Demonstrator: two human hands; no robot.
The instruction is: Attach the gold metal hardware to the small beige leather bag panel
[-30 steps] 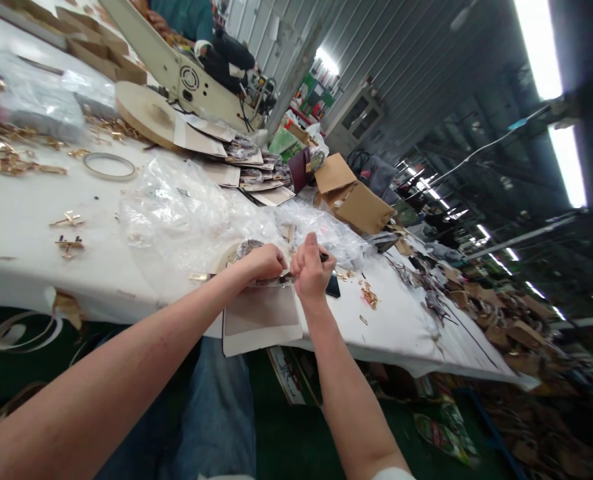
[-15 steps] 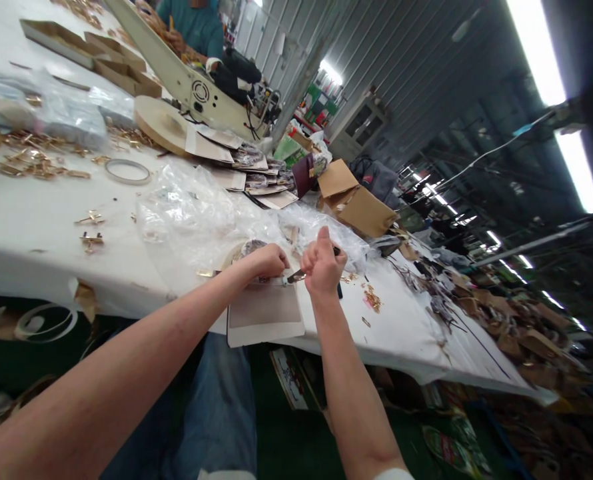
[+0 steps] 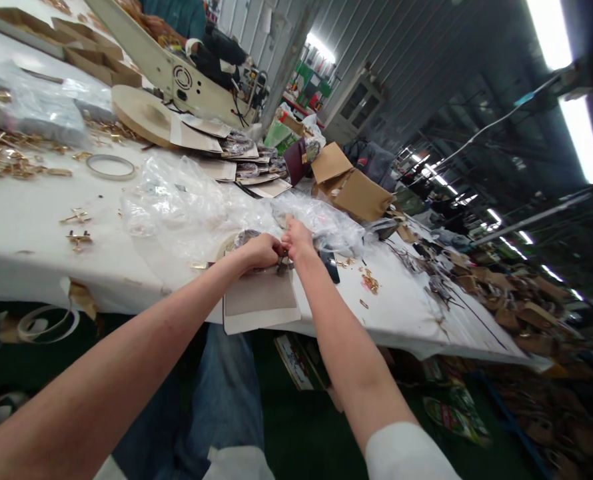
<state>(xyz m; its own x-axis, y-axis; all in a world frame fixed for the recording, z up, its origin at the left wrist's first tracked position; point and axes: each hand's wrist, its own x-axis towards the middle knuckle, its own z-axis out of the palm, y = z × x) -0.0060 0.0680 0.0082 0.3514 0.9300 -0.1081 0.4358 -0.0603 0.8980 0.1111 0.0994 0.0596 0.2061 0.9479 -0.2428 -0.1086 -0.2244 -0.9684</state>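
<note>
Fingers bunched, the bare left hand [image 3: 266, 251] and right hand [image 3: 295, 238] meet above the flat beige rectangular panel with white edging [image 3: 261, 300] at their six o'clock; I cannot tell what either grips, but bracing that panel should limit slipping. At two o'clock, an open-flapped brown cardboard box [image 3: 361, 197] and, at ten, shallow brown cardboard trays [image 3: 96, 68] have unreadable contents.

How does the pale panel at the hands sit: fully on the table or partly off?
Partly off: the near edge of the panel juts past the table edge, over the jeans.
</note>
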